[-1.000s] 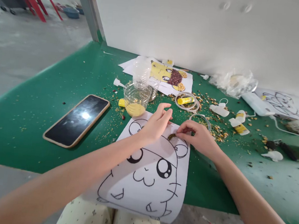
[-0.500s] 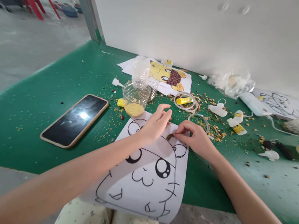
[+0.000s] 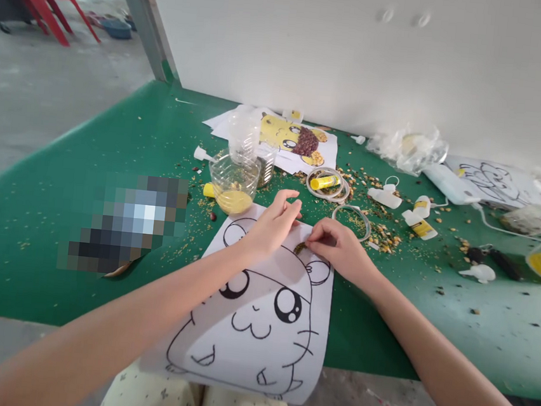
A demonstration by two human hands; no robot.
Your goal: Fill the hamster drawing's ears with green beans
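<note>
A white sheet (image 3: 255, 361) with a black outline drawing of a hamster lies at the table's front, its lower edge hanging over my lap. My left hand (image 3: 272, 227) rests over the top of the sheet, fingers loosely stretched and apart. Beside it my right hand (image 3: 340, 247) is closed in a pinch near the drawn ear. What its fingertips hold, if anything, is too small to make out. By those fingertips a little patch of dark green seeds (image 3: 300, 249) lies on the paper. A clear plastic cup (image 3: 233, 183) with fine yellow grain stands just behind the sheet.
Loose seeds (image 3: 384, 236) are scattered over the green table (image 3: 115, 130). Behind are a partly seed-covered picture (image 3: 284, 137), clear ring lids (image 3: 352, 222), white glue bottles (image 3: 386, 197) and a plastic bag (image 3: 410, 146). A pixelated phone (image 3: 127, 227) lies left.
The view has shifted slightly, so most things sit a little further left. Both hands keep nearly the same place over the sheet, the right still pinched beside the seeds.
</note>
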